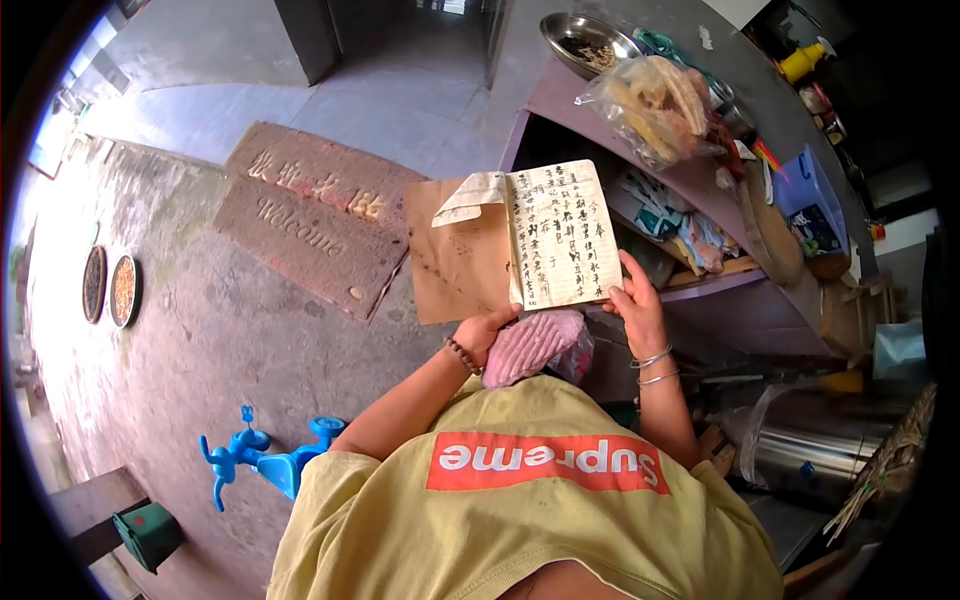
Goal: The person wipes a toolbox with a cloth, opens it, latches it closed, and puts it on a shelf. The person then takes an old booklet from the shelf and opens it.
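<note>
An open notebook [558,235] with handwritten columns of characters faces me, its brown cover [460,260] folded out to the left. One corner of a page is curled over. At the lower edge by the spine, my left hand [484,335] grips it, a bead bracelet on the wrist. My right hand [638,300] pinches the lower right corner, thumb on the page, with two silver bangles on that wrist. Below the notebook, beside my left hand, is a pink ribbed, knitted-looking item [535,347]; whether that hand also touches it I cannot tell.
A welcome mat [310,220] lies on the concrete floor. To the right, a cabinet [590,115] bears a metal bowl [590,45] and a plastic bag of food [655,105]. A blue ride-on toy [275,465] stands left; two round trays [124,290] lie farther off. A metal drum [820,440] is at right.
</note>
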{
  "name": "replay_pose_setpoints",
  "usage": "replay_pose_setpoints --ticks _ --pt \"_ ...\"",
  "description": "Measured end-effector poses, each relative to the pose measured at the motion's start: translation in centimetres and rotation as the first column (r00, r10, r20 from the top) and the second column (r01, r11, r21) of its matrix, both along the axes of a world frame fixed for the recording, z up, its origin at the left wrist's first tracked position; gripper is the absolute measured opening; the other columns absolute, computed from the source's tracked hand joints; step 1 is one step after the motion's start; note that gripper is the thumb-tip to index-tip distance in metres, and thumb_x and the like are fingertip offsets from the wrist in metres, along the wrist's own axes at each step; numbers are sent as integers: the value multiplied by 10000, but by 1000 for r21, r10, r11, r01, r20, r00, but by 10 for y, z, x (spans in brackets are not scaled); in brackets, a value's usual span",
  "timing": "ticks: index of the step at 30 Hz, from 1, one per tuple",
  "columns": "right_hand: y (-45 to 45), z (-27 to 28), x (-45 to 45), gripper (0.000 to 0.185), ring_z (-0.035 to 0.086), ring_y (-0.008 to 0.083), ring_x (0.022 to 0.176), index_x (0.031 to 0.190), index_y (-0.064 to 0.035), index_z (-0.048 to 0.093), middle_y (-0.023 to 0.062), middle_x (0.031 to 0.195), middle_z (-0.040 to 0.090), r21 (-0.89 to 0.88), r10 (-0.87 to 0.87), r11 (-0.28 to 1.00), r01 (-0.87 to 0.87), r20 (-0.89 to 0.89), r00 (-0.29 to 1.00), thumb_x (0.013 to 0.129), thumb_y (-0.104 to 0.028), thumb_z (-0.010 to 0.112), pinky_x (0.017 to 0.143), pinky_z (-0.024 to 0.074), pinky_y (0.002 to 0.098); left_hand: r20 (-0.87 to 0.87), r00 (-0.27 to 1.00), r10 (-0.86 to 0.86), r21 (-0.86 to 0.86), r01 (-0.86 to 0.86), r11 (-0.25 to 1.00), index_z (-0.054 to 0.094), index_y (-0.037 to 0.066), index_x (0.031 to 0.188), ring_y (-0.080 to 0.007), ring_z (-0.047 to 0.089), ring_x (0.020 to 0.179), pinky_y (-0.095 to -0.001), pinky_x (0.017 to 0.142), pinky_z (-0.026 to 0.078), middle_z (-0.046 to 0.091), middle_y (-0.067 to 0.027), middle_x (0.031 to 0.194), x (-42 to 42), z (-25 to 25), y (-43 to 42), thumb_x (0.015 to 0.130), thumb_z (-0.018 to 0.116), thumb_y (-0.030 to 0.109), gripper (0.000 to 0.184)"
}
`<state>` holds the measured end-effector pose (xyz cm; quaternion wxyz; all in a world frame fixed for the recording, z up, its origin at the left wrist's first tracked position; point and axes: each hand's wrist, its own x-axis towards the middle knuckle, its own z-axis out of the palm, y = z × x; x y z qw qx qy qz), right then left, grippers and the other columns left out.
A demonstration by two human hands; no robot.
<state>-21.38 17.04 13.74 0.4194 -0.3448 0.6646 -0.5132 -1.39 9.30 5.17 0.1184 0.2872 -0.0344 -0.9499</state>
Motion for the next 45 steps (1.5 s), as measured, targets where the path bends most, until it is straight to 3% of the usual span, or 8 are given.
replay_pose_setpoints --ticks 7,17,27,32,45 --pt "3 -9 -2 511 511 56 762 1279 -51 263 41 936 559 -30 -5 1000 5 -1 1000 802 2 439 635 397 175 -110 994 6 77 2 997 404 -50 1126 -265 501 990 -374 893 389 492 -172 1102 -1 -12 0 861 429 175 349" --pt "1 -14 -5 525 507 56 738 1284 -53 251 45 931 563 -22 -17 1000 16 -47 999 800 1 446 619 404 181 -5 1000 21 31 -21 999 402 -53 1116 -269 500 982 -382 878 390 493 -176 1096 -3 -10 3 861 426 173 342" --pt "-1 -14 -3 545 506 57 773 1281 -32 245 46 946 552 6 -6 1000 7 -71 997 798 -43 497 635 411 179 -36 999 24 23 -24 999 410 -54 1110 -263 499 984 -373 885 385 495 -170 1093 -2 -17 3 860 427 172 337" --pt "-3 -16 -4 530 499 58 701 1255 -6 268 51 887 565 24 -1 1000 4 -97 995 785 -27 513 606 412 185 -26 999 27 25 -26 999 408 -53 1115 -263 497 989 -372 887 383 495 -170 1096 -2 -12 2 861 425 174 341" --pt "-7 -16 -4 523 505 68 737 1247 2 270 61 903 558 -11 29 999 -30 -102 994 779 9 505 634 421 196 -56 998 30 12 -29 1000 400 -59 1122 -263 495 992 -369 887 382 489 -174 1104 -3 -20 1 862 423 190 361"
